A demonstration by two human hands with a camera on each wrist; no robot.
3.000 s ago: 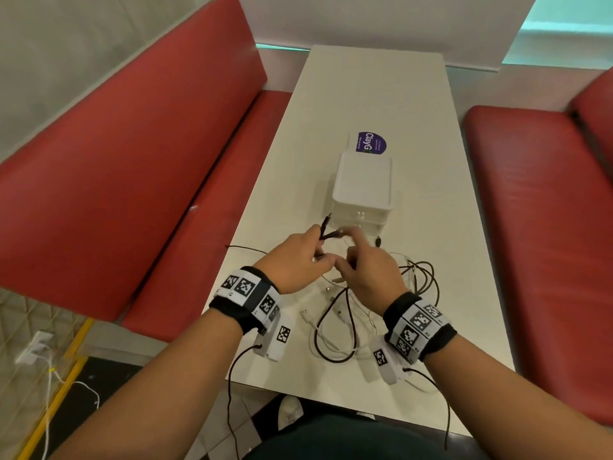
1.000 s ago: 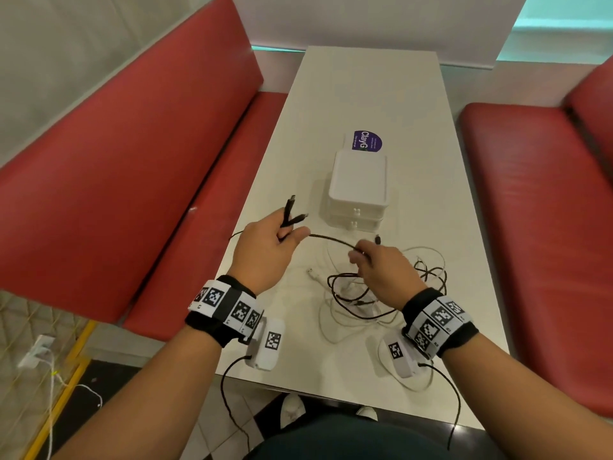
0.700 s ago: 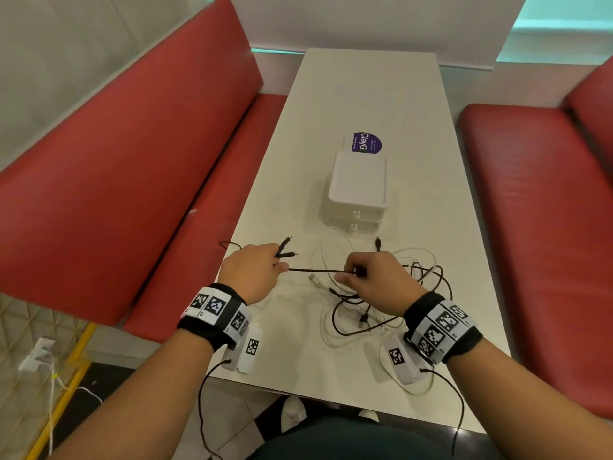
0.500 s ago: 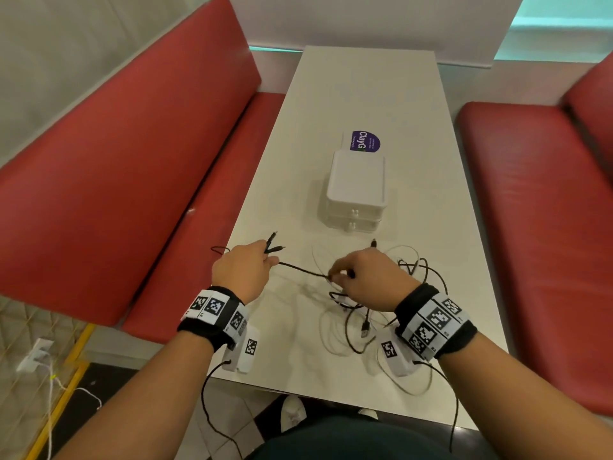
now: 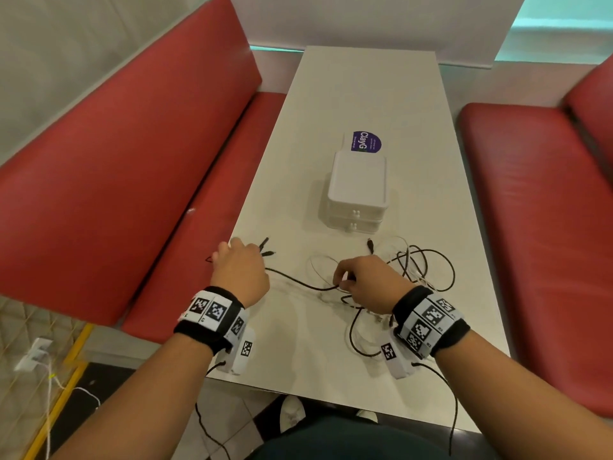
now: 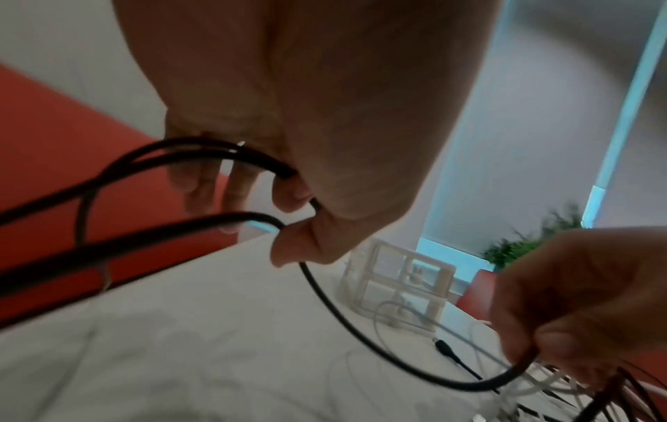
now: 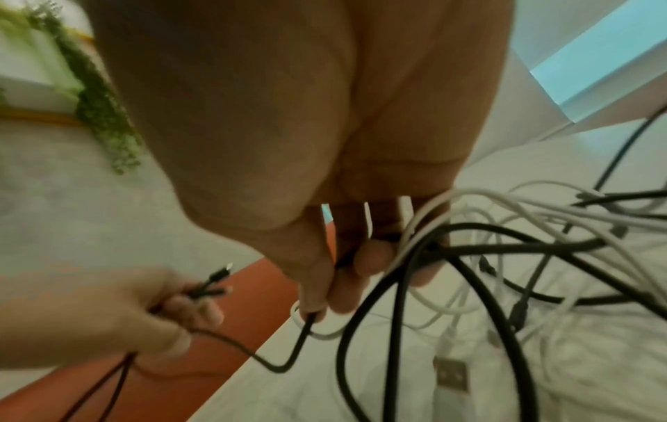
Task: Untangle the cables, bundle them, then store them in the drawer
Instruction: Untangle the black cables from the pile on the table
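My left hand (image 5: 240, 267) grips folded loops of a black cable (image 5: 298, 282), its two plug ends (image 5: 267, 249) sticking out past the fingers. The left wrist view shows the black cable (image 6: 361, 322) pinched at the thumb and sagging over to my right hand (image 6: 563, 302). My right hand (image 5: 365, 282) pinches the same black cable (image 7: 296, 351) between thumb and forefinger, close above the table. A tangle of black and white cables (image 5: 421, 270) lies under and right of that hand. The white two-drawer box (image 5: 358, 197) stands behind, both drawers closed.
The white table (image 5: 365, 94) runs away from me between red bench seats (image 5: 530, 210). A purple-labelled card (image 5: 365, 141) lies behind the drawer box. A loose black plug (image 5: 371, 244) lies in front of the box. Wrist-camera wires hang off the near table edge.
Over three seconds my hands moved apart from in front of the box. In the last half second the stretch of black cable between them slackened and now sags onto the table.
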